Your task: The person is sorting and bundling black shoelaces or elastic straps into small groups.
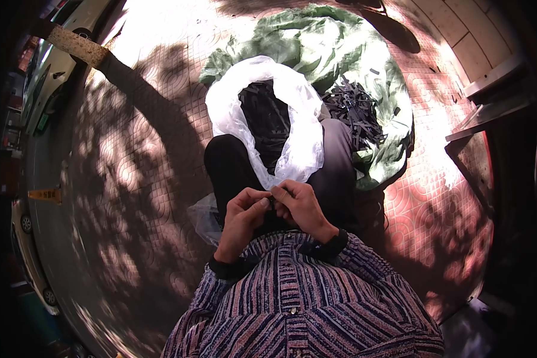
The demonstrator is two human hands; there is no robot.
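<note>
Close together above my lap, my left hand (243,216) and my right hand (302,206) both pinch a small dark piece (272,203). Fingers cover most of it, so its kind cannot be made out. Just beyond them, between my knees, a white plastic bag (228,98) stands with its mouth spread wide. Dark strips (262,116) lie inside it. To the right of the bag, a heap of similar black strips (355,110) rests on a green woven sack (385,71).
Patterned red paving (161,179) surrounds me, dappled with shade. A clear plastic bag (204,218) lies by my left leg. A tree trunk (80,46) and parked cars (45,89) are on the left. Steps or ledges (489,113) run along the right.
</note>
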